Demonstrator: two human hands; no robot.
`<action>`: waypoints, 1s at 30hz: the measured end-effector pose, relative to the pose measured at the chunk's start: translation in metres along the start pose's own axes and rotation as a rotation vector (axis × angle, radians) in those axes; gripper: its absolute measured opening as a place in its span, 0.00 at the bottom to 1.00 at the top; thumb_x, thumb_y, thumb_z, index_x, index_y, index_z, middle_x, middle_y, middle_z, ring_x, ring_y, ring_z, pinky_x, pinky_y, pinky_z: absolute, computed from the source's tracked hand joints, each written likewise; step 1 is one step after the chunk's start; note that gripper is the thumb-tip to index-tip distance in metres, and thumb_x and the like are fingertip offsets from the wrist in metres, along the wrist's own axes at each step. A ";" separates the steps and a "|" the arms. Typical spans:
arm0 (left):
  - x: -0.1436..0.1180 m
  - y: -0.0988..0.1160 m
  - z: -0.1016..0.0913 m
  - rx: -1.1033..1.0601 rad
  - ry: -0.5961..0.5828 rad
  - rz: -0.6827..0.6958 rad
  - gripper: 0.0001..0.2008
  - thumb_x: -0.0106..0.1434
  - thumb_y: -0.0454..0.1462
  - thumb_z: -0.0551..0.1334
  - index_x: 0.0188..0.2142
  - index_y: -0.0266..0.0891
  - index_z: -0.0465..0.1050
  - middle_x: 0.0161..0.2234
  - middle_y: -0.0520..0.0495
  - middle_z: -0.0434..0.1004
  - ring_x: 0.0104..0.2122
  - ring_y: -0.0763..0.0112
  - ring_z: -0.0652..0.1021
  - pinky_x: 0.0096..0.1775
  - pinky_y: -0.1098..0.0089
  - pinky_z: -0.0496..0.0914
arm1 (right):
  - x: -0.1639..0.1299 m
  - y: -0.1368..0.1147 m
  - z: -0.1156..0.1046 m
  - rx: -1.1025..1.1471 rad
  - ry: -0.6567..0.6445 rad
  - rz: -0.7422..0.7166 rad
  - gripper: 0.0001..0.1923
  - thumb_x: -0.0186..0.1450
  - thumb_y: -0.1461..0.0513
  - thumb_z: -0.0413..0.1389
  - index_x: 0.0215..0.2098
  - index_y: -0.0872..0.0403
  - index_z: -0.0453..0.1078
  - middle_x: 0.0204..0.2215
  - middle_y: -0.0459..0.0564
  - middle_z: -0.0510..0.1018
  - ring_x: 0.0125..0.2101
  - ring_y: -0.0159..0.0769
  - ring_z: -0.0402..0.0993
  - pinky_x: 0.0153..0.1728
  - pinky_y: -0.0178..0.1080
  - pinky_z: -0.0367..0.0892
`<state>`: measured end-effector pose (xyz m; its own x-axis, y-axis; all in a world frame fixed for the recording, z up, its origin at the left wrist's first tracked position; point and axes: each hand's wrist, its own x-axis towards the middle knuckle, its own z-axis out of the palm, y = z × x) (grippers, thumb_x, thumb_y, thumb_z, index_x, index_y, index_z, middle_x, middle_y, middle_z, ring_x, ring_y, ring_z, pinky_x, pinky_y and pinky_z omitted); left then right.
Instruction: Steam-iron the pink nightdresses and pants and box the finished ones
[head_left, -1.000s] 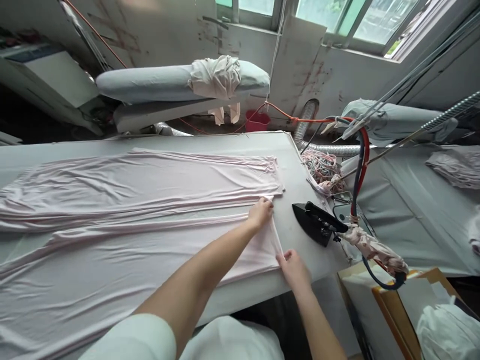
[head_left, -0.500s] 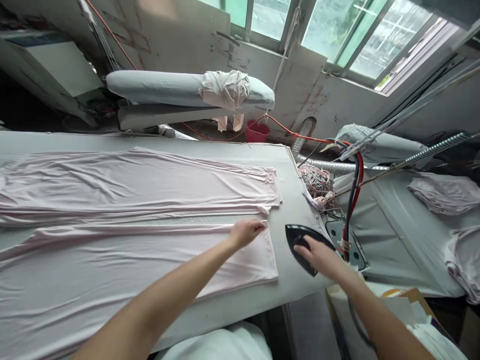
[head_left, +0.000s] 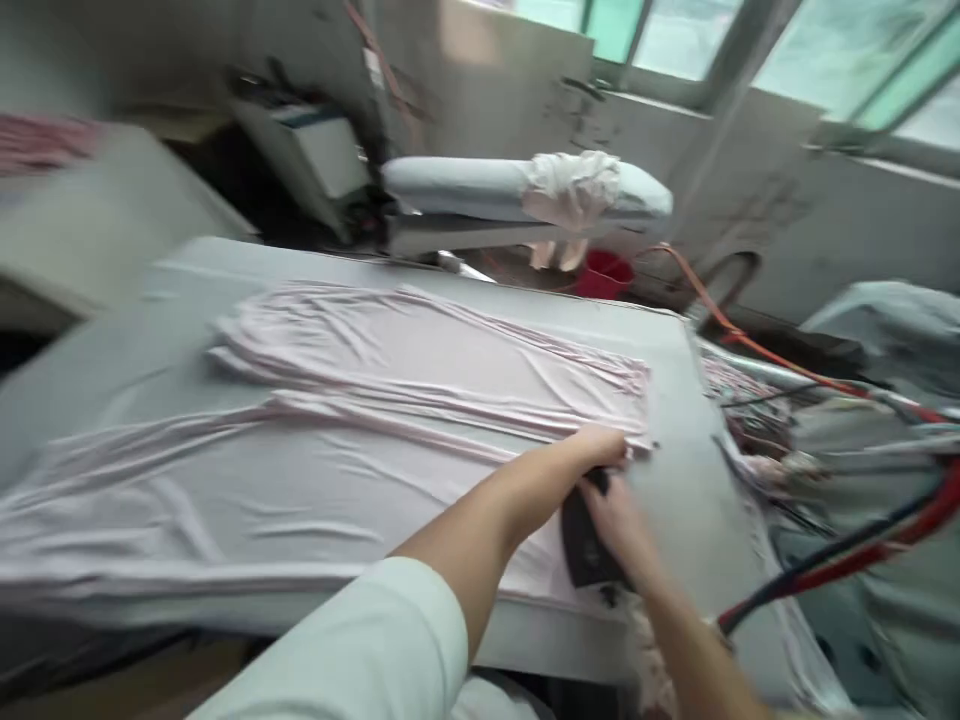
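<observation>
A long pale pink garment (head_left: 360,440) lies spread in two strips along the grey ironing table (head_left: 690,400). My left hand (head_left: 600,446) presses on the hem at the cloth's right end. Just beside it, my right hand (head_left: 619,520) grips the handle of a black iron (head_left: 581,545), which sits on the near strip of cloth close to the table's front edge. The picture is blurred by head motion.
A padded sleeve board (head_left: 517,190) with a bundled cloth (head_left: 574,185) stands behind the table. A red bucket (head_left: 606,275) sits on the floor beyond. Red and black hoses (head_left: 847,565) run off to the right, near a tangle of cords (head_left: 750,410).
My right hand took hold of the iron beside the table's right end and brought it left onto the cloth. My left hand stayed on the hem. The view swung left.
</observation>
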<state>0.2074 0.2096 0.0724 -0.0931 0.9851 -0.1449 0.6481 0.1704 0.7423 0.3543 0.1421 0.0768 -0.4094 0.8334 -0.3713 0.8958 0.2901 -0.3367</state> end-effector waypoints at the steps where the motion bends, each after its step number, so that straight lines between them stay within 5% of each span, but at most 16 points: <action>1: -0.010 -0.017 -0.022 -0.015 0.072 -0.054 0.07 0.56 0.43 0.72 0.28 0.45 0.82 0.28 0.49 0.81 0.32 0.68 0.78 0.36 0.70 0.68 | 0.022 0.001 -0.008 -0.017 0.045 -0.009 0.26 0.71 0.46 0.46 0.51 0.56 0.73 0.43 0.64 0.83 0.44 0.52 0.81 0.40 0.44 0.70; 3: -0.055 -0.065 -0.078 -0.017 0.242 -0.185 0.10 0.64 0.47 0.66 0.37 0.45 0.83 0.34 0.51 0.83 0.34 0.71 0.78 0.37 0.72 0.69 | 0.061 0.006 -0.021 -0.067 0.102 -0.014 0.28 0.69 0.43 0.45 0.46 0.56 0.75 0.42 0.67 0.82 0.44 0.55 0.81 0.40 0.46 0.71; 5: -0.131 -0.123 -0.138 0.019 0.459 -0.356 0.14 0.69 0.45 0.59 0.41 0.41 0.81 0.37 0.48 0.82 0.37 0.68 0.78 0.40 0.71 0.69 | 0.085 0.011 -0.032 -0.108 0.104 -0.039 0.27 0.68 0.42 0.46 0.41 0.53 0.76 0.41 0.67 0.82 0.43 0.57 0.80 0.41 0.49 0.71; 7: -0.223 -0.183 -0.186 0.077 0.672 -0.552 0.15 0.70 0.40 0.54 0.41 0.35 0.78 0.39 0.42 0.80 0.41 0.60 0.77 0.43 0.65 0.69 | 0.088 0.010 -0.038 -0.114 0.066 -0.097 0.25 0.66 0.42 0.48 0.35 0.50 0.76 0.39 0.64 0.82 0.42 0.57 0.80 0.42 0.49 0.72; 10: -0.333 -0.269 -0.225 0.145 0.898 -0.749 0.10 0.68 0.39 0.56 0.39 0.38 0.74 0.47 0.38 0.76 0.55 0.46 0.69 0.56 0.55 0.63 | 0.061 -0.013 -0.033 -0.075 -0.068 -0.201 0.24 0.62 0.38 0.51 0.32 0.46 0.74 0.34 0.57 0.82 0.37 0.53 0.80 0.39 0.47 0.72; 13: -0.379 -0.336 -0.241 0.122 0.831 -0.742 0.07 0.63 0.40 0.62 0.33 0.39 0.71 0.44 0.42 0.76 0.54 0.49 0.70 0.57 0.57 0.62 | 0.023 -0.068 -0.006 -0.080 -0.290 -0.331 0.22 0.61 0.39 0.54 0.33 0.45 0.75 0.30 0.52 0.81 0.31 0.47 0.78 0.34 0.43 0.70; 16: -0.381 -0.376 -0.253 0.059 0.683 -0.627 0.11 0.66 0.43 0.56 0.31 0.40 0.69 0.33 0.48 0.75 0.40 0.63 0.74 0.46 0.68 0.67 | -0.005 -0.147 0.036 -0.238 -0.416 -0.459 0.15 0.62 0.46 0.57 0.31 0.47 0.74 0.28 0.49 0.79 0.28 0.42 0.75 0.31 0.40 0.65; 19: -0.369 -0.396 -0.263 0.030 0.609 -0.569 0.15 0.67 0.48 0.52 0.33 0.42 0.70 0.29 0.51 0.74 0.33 0.66 0.74 0.37 0.70 0.65 | -0.018 -0.241 0.087 -0.396 -0.409 -0.594 0.13 0.61 0.49 0.60 0.32 0.49 0.75 0.28 0.49 0.80 0.30 0.42 0.75 0.31 0.38 0.62; 24: -0.370 -0.411 -0.271 0.018 0.569 -0.593 0.14 0.64 0.49 0.58 0.32 0.43 0.72 0.32 0.47 0.79 0.36 0.60 0.77 0.37 0.67 0.64 | -0.006 -0.417 0.163 -0.451 -0.368 -0.814 0.19 0.63 0.44 0.60 0.38 0.49 0.77 0.33 0.52 0.82 0.34 0.45 0.78 0.33 0.37 0.63; 27: -0.434 -0.434 -0.276 -0.010 0.773 -0.634 0.13 0.65 0.47 0.56 0.39 0.43 0.74 0.40 0.44 0.81 0.42 0.60 0.78 0.44 0.67 0.68 | -0.001 -0.500 0.189 -0.430 -0.265 -0.776 0.23 0.66 0.43 0.57 0.43 0.52 0.77 0.38 0.57 0.83 0.37 0.47 0.79 0.36 0.39 0.66; 30: -0.552 -0.462 -0.270 0.046 1.113 -0.870 0.15 0.64 0.45 0.58 0.45 0.40 0.74 0.50 0.39 0.79 0.52 0.58 0.76 0.52 0.65 0.68 | -0.021 -0.539 0.201 -0.411 -0.194 -0.695 0.27 0.67 0.40 0.54 0.41 0.54 0.77 0.38 0.61 0.82 0.37 0.49 0.79 0.36 0.41 0.67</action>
<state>-0.2442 -0.4060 -0.0137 -0.9952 0.0751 0.0620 0.0973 0.7456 0.6593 -0.1553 -0.1265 0.0918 -0.8818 0.3155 -0.3506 0.4039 0.8890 -0.2159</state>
